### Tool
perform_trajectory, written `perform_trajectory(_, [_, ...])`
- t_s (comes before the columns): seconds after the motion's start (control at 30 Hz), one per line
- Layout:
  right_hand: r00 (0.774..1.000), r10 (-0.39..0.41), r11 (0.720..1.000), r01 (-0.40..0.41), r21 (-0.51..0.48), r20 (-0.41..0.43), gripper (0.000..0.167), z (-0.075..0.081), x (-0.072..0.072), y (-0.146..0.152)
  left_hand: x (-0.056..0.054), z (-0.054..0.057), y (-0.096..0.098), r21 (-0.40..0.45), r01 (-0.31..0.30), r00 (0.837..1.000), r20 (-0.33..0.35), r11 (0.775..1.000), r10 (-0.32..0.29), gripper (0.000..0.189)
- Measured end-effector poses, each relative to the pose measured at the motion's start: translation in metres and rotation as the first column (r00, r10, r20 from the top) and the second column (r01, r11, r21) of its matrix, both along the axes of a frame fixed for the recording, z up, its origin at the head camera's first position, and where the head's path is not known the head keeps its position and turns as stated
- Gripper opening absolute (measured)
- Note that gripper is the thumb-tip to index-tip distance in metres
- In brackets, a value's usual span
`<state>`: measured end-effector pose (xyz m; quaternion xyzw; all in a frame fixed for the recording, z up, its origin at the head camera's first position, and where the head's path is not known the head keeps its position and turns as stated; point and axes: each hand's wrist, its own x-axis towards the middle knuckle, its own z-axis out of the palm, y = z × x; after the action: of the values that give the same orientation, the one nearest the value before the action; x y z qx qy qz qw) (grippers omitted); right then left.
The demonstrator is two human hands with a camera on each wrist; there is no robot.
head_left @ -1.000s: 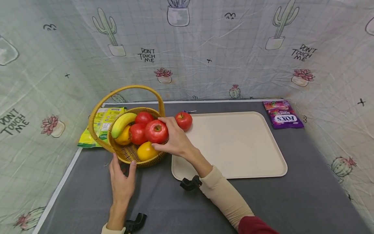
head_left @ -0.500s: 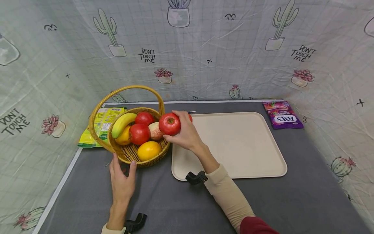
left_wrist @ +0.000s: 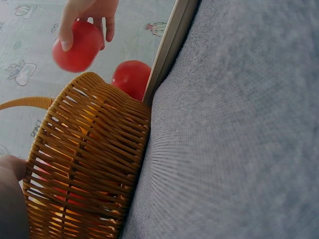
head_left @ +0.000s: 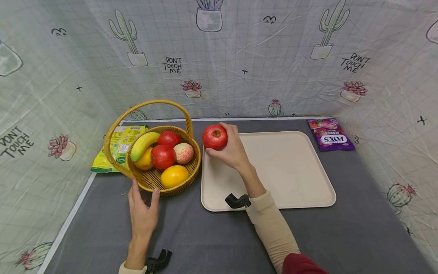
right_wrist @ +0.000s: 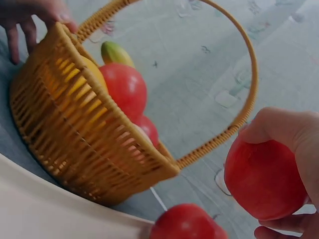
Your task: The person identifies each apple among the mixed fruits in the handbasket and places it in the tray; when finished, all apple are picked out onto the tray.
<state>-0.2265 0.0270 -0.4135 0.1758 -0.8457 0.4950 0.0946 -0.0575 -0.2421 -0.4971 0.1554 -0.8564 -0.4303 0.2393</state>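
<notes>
My right hand (head_left: 235, 150) holds a red apple (head_left: 214, 137) between thumb and fingers, raised over the tray's back left corner. A second red apple (left_wrist: 132, 78) lies beneath it at the edge of the beige tray (head_left: 273, 171); the held apple hides it in the head view. My left hand (head_left: 143, 215) rests its thumb and fingertips on the near rim of the yellow wicker basket (head_left: 150, 184). Inside the basket are a banana (head_left: 143, 145), red fruits (head_left: 163, 156), a speckled pale peach (head_left: 184, 153), a yellow lemon (head_left: 174, 176) and an orange-yellow fruit (head_left: 144, 160).
A yellow-green packet (head_left: 118, 148) lies behind the basket on the left. On the right, beyond the tray, is a purple Fox's packet (head_left: 331, 135). The basket's tall handle (head_left: 167, 102) arches above the fruit. A printed cloth (head_left: 239, 87) walls the grey table (head_left: 205, 243) on three sides.
My right hand has lifted the apple out of the basket and carried it right, over the tray's corner, uncovering the peach. The left hand has stayed at the basket rim.
</notes>
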Motion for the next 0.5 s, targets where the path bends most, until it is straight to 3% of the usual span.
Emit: perform_trajectory(0.5, [0.993,-0.100,0.993,0.103,-0.048,0.058,0.087,-0.007,-0.016,0.037,0.000,0.000,-0.001,0.015,0.011,1.000,0.003,1.000,-0.011,0.083])
